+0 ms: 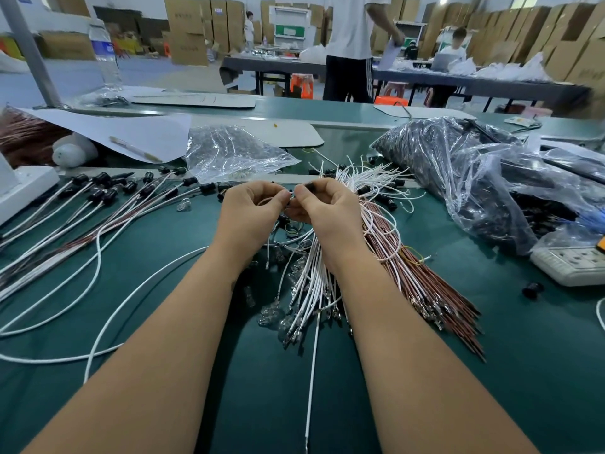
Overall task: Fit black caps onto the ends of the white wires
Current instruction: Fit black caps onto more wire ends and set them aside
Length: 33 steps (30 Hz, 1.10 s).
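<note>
My left hand [250,214] and my right hand [322,208] meet at the middle of the green table, fingertips together. The left pinches the end of a thin white wire [265,200]. The right pinches a small black cap [309,186] against it. Under the hands lies a bundle of loose white wires [311,280] with metal terminals, and beside it a bundle of red-brown wires [422,283]. Finished wires with black caps [101,191] fan out to the left. A single black cap [532,289] lies at the right.
A clear bag of black caps [458,165] bulges at the right, a smaller clear bag [229,152] behind my hands. A white power strip [569,263] sits at the right edge. Long white wires [98,273] loop on the left. People stand at tables behind.
</note>
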{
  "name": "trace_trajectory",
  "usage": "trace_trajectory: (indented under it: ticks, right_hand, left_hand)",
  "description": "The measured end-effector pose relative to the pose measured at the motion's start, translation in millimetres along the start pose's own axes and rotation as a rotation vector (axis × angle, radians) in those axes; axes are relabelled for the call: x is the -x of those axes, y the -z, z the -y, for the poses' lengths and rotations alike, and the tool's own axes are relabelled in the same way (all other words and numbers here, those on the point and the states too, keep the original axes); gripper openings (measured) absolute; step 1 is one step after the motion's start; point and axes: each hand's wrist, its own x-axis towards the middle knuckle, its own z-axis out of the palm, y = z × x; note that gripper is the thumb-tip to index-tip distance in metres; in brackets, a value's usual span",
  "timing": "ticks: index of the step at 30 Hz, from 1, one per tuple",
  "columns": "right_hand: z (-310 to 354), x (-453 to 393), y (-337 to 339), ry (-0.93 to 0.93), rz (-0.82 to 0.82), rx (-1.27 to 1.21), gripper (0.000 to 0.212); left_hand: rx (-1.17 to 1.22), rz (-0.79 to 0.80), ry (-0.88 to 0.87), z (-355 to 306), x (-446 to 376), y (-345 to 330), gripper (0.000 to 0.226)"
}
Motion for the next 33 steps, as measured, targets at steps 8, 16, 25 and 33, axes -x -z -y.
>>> trace_trajectory:
  ticks: [8, 16, 25, 33]
  right_hand:
    - [-1.0, 0.1, -0.4, -0.003, 0.006, 0.000, 0.005]
    - [-0.2, 1.8, -1.9, 0.010, 0.017, 0.065, 0.011]
    - [-0.4, 0.4, -2.3, 0.005, 0.023, 0.053, 0.003]
    - [3.6, 0.5, -0.4, -0.011, -0.007, 0.003, 0.004]
  left_hand:
    - [-0.002, 0.022, 0.043, -1.8, 0.9, -0.3, 0.008]
    - [0.056, 0.055, 0.068, -5.2, 4.5, -0.9, 0.009]
    - [0.088, 0.045, 0.048, -8.2, 3.7, -1.8, 0.009]
    - [-0.100, -0.004, -0.041, -3.0, -1.1, 6.4, 0.007]
